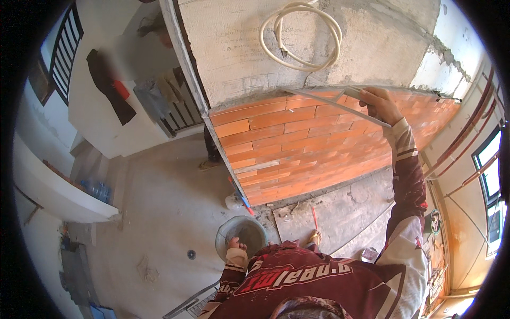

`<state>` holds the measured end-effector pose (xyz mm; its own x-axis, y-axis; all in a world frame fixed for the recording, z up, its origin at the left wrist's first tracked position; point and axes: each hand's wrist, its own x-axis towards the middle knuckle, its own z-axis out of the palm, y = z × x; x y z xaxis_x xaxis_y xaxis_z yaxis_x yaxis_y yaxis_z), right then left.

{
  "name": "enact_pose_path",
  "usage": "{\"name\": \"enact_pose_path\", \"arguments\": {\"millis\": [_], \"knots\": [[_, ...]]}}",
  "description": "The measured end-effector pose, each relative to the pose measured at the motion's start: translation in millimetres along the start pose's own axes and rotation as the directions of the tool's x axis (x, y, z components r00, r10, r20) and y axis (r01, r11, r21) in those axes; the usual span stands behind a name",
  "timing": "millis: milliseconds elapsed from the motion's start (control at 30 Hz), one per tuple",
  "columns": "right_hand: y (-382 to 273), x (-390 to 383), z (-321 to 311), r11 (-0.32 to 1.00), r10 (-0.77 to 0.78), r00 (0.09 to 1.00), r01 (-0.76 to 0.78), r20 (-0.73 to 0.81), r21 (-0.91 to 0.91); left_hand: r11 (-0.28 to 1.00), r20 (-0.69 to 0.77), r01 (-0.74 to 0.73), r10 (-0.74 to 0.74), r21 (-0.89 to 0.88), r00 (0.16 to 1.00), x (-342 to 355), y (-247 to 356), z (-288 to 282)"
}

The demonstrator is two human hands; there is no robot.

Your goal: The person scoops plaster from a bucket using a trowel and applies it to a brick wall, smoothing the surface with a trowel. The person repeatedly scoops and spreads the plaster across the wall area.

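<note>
My right hand [380, 103] is raised to the wall, its fingers closed round the handle of a plastering trowel [340, 104]. The trowel's long, thin straight blade lies slantwise across the top of the orange brick facing [297, 125], close to where it meets the rough grey plaster [372, 53]. Lower left, my left hand [236, 244] is over the near part of a round grey bucket [225, 229], fingers curled; whether they grip anything cannot be made out. Dark grey material shows inside the bucket.
A coiled cream cable [340, 40] hangs on the plaster above the bricks. At the left wall end, another person's foot [209, 164] shows near the railing [183, 114]. A dusty board [345, 212] lies at the wall's foot. Bottles [98, 190] stand on the left.
</note>
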<state>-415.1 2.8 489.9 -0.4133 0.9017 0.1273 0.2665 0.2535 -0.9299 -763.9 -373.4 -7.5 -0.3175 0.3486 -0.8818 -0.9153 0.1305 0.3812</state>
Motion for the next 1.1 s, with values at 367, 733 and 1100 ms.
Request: {"name": "enact_pose_path", "arguments": {"millis": [367, 733, 1100], "knots": [[23, -17, -48, 1.0, 0.006, 0.998, -0.006, -0.07, -0.002, 1.0, -0.059, -0.004, 0.005, 0.021, 0.998, -5, 1, 11], [-24, -50, -17, 0.819, -0.392, 0.917, 0.313, -0.07, -0.482, 0.999, -0.097, 0.022, -0.019, 0.031, 0.995, -22, 5, 15], [-50, -76, 14, 0.713, -0.449, 0.881, 0.254, -0.147, -0.654, 1.0, -0.07, 0.005, -0.007, -0.03, 0.998, -26, 5, 21]]}}
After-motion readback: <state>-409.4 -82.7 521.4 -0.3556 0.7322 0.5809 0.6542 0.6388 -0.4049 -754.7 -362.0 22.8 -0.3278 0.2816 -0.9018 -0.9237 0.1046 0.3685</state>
